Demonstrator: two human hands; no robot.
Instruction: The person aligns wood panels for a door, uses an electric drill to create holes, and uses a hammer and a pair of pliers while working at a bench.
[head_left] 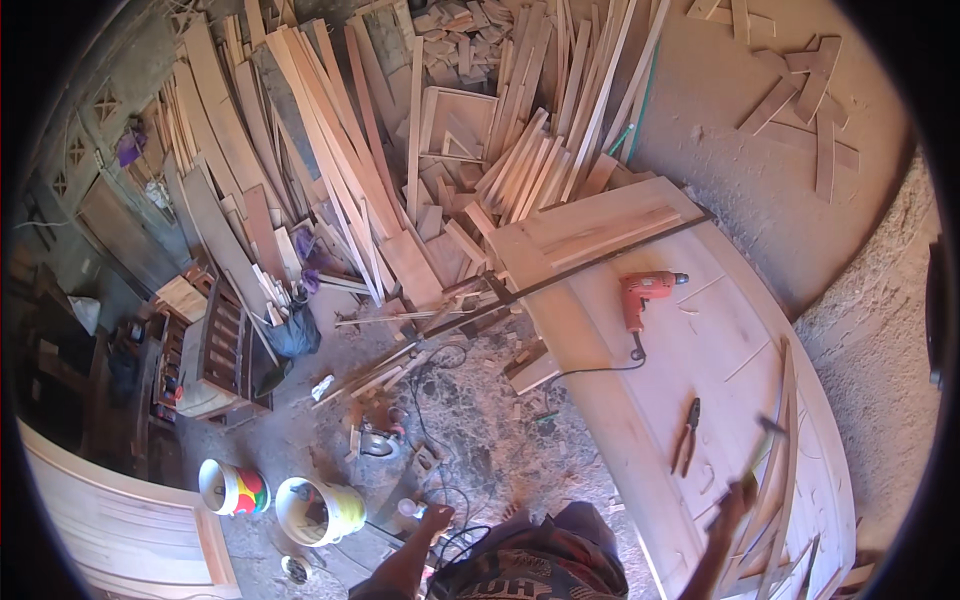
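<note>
My right hand (pixel 733 497) is raised over the lower right of a big pale wooden panel (pixel 620 400) and grips a hammer (pixel 762 440), whose blurred head points up and away. Thin wooden strips (pixel 787 470) lie on the panel right beside that hand. My left hand (pixel 436 518) hangs low over the dusty floor, close to a black cable (pixel 455 500) and a small bottle (pixel 408 508). Its fingers are too small to read. Dark pliers (pixel 687 435) lie on the panel left of the hammer.
A red electric drill (pixel 645 292) lies farther up the panel, its cord trailing to the floor. A large heap of planks (pixel 400 170) fills the back. Two buckets (pixel 320 510) stand at lower left beside a wooden rack (pixel 215 360). Offcuts lie on the sandy ground (pixel 800 90).
</note>
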